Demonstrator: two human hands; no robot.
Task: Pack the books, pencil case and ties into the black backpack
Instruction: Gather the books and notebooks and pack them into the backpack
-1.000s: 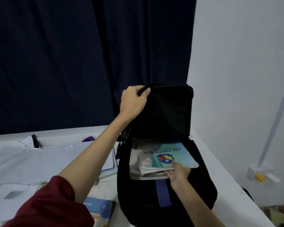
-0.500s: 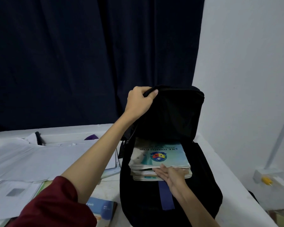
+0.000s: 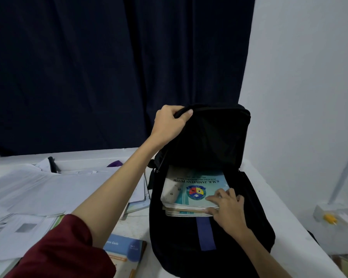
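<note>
Books (image 3: 191, 192) seemingly snug inside backpack (image 3: 219, 141)

"S.M.K. JAMBATAN PUTIH" upside down on top book (image 3: 191, 187), "Garis" on blue book (image 3: 123, 249)

Dim, bluish, soft light; sharp centre, wide-angle bending at the edges.

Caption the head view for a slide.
Left hand holds the black backpack flap open while the right hand grips a stack of books in its opening.
</note>
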